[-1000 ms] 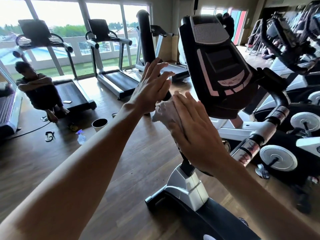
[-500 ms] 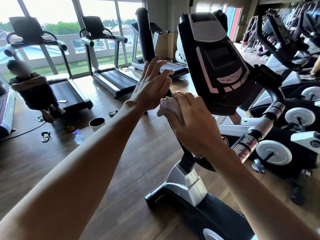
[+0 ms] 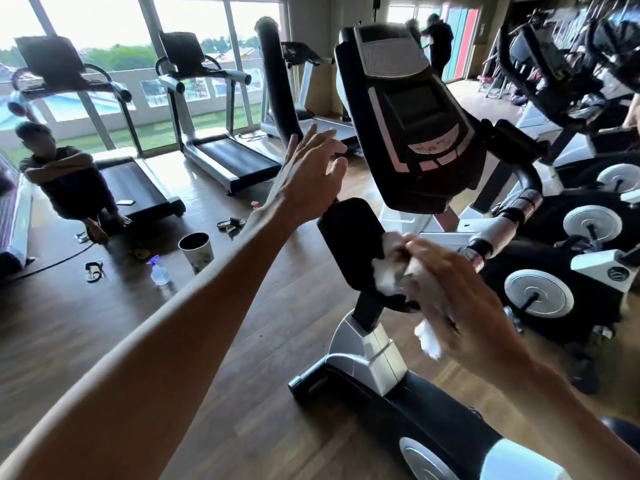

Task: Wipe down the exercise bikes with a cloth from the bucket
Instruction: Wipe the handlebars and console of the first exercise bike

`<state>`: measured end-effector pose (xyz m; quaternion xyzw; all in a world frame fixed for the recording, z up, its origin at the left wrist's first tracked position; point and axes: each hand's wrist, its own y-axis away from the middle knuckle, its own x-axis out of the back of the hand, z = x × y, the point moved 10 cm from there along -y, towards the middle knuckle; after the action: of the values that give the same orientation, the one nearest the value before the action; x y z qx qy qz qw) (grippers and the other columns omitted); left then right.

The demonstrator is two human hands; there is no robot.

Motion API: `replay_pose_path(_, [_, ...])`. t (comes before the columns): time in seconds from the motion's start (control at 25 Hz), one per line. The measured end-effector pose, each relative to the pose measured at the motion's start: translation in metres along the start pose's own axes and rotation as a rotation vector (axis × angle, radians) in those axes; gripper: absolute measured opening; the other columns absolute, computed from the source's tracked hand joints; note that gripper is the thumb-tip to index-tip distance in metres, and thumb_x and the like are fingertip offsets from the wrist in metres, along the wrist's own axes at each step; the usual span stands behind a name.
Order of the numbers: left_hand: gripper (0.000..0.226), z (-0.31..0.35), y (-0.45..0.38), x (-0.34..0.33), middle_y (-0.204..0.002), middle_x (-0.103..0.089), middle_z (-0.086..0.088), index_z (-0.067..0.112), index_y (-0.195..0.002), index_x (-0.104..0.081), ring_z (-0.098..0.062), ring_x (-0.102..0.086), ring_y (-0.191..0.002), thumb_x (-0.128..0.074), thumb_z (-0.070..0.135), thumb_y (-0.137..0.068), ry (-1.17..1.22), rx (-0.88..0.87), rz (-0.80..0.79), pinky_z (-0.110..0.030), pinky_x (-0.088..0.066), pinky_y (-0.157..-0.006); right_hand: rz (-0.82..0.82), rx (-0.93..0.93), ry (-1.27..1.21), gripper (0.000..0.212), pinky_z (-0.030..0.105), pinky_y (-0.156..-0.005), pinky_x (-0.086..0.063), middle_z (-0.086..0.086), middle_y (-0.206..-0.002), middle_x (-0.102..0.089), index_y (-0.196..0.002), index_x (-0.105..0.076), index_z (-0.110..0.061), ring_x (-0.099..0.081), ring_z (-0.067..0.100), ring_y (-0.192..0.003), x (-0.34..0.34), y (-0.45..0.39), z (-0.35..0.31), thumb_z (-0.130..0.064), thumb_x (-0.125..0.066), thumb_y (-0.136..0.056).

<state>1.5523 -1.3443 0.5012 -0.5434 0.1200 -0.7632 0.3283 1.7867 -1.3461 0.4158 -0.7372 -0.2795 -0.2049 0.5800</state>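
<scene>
Cloth now lower – down from beside the console to the black post beneath. Right hand clamped on it; left hand spread apart, steadying nothing visible. Wiping moving downward.

Both my forearms are bare right down to the wrists, with no sleeves showing. My left hand, mid-frame, and my right hand, lower right, are ungloved and ringless.
</scene>
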Motion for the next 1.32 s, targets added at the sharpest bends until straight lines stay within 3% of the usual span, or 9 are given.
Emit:
replay_pose_path(0.08, [0.031,0.016,0.014,-0.006,-0.153,-0.049,-0.003,0.015,-0.127,-0.065,-0.019,-0.030,-0.150,-0.045,0.023,-0.105,-0.013,0.052,0.006,-0.038,-0.009,-0.126,-0.023,-0.068,0.043,0.050,0.044,-0.117,-0.038,0.016,-0.146,-0.048,-0.143,-0.043,0.002,-0.043,0.026,-0.141,0.004,0.016,0.017,-0.004,-0.058,-0.096])
replay_pose_path(0.2, [0.035,0.028,0.030,-0.028,-0.146,-0.055,-0.002,0.017,-0.123,-0.067,-0.021,-0.037,-0.144,-0.041,0.033,-0.105,-0.187,0.146,-0.006,-0.040,-0.018,-0.123,-0.273,-0.052,0.238,0.069,0.050,-0.123,-0.025,0.020,-0.156,-0.034,-0.151,-0.027,0.001,-0.030,0.032,-0.147,-0.033,0.027,0.020,-0.050,-0.036,-0.104])
replay_pose_path(0.28, [0.038,0.029,0.032,-0.033,-0.142,-0.059,-0.004,0.018,-0.118,-0.069,-0.021,-0.039,-0.143,-0.038,0.036,-0.104,-0.286,0.195,0.048,-0.039,-0.019,-0.123,-0.325,-0.073,0.304,0.080,0.045,-0.124,-0.021,0.023,-0.155,-0.037,-0.149,-0.029,0.002,-0.032,0.034,-0.145,-0.047,0.014,0.025,-0.062,-0.017,-0.104])
replay_pose_path(0.56, [0.049,0.035,0.039,-0.031,-0.148,-0.054,-0.006,0.015,-0.121,-0.068,-0.021,-0.033,-0.148,-0.028,0.038,-0.107,-0.520,0.267,0.017,-0.041,-0.018,-0.124,-0.245,-0.020,0.356,0.070,0.049,-0.120,-0.030,0.027,-0.148,-0.041,-0.149,-0.032,0.007,-0.037,0.040,-0.142,-0.049,0.025,0.016,-0.047,-0.038,-0.105])
replay_pose_path(0.68, [0.051,0.034,0.040,-0.032,-0.147,-0.055,-0.006,0.014,-0.121,-0.066,-0.020,-0.033,-0.149,-0.025,0.041,-0.107,-0.554,0.306,0.019,-0.044,-0.021,-0.123,-0.150,-0.112,0.297,0.062,0.048,-0.103,-0.048,0.021,-0.120,-0.061,-0.124,-0.053,0.002,-0.057,0.039,-0.117,-0.040,0.005,0.022,-0.052,-0.031,-0.105])
replay_pose_path(0.88, [0.052,0.036,0.042,-0.038,-0.152,-0.052,-0.008,0.009,-0.127,-0.064,-0.019,-0.025,-0.154,-0.024,0.037,-0.109,-0.610,0.332,-0.024,-0.048,-0.020,-0.121,-0.215,-0.224,0.469,0.081,0.053,-0.121,-0.024,0.032,-0.152,-0.035,-0.150,-0.027,0.011,-0.031,0.043,-0.145,-0.058,0.022,0.008,-0.055,-0.017,-0.105])
replay_pose_path(1.0, [0.055,0.041,0.047,-0.038,-0.152,-0.052,-0.008,0.008,-0.127,-0.064,-0.020,-0.024,-0.154,-0.021,0.037,-0.109,-0.650,0.347,0.004,-0.049,-0.019,-0.120,-0.177,-0.193,0.391,0.079,0.049,-0.113,-0.039,0.029,-0.135,-0.053,-0.136,-0.045,0.011,-0.050,0.041,-0.127,-0.053,0.007,0.011,-0.057,-0.018,-0.105])
replay_pose_path(1.12, [0.055,0.044,0.052,-0.040,-0.155,-0.047,-0.008,0.008,-0.135,-0.058,-0.020,-0.020,-0.155,-0.022,0.040,-0.109,-0.668,0.375,-0.006,-0.049,-0.017,-0.120,-0.218,-0.158,0.271,0.065,0.041,-0.086,-0.050,0.015,-0.111,-0.061,-0.120,-0.054,-0.003,-0.057,0.031,-0.104,-0.049,0.002,0.019,-0.060,-0.030,-0.101])
replay_pose_path(1.32, [0.057,0.058,0.073,-0.045,-0.167,-0.020,-0.017,0.005,-0.144,-0.045,-0.026,-0.012,-0.157,-0.035,0.045,-0.105,-0.661,0.393,0.067,-0.049,-0.019,-0.119,-0.208,-0.165,-0.362,0.031,0.033,-0.069,-0.056,0.005,-0.105,-0.061,-0.116,-0.049,-0.015,-0.066,0.015,-0.083,-0.004,0.010,0.064,-0.038,-0.062,-0.099])
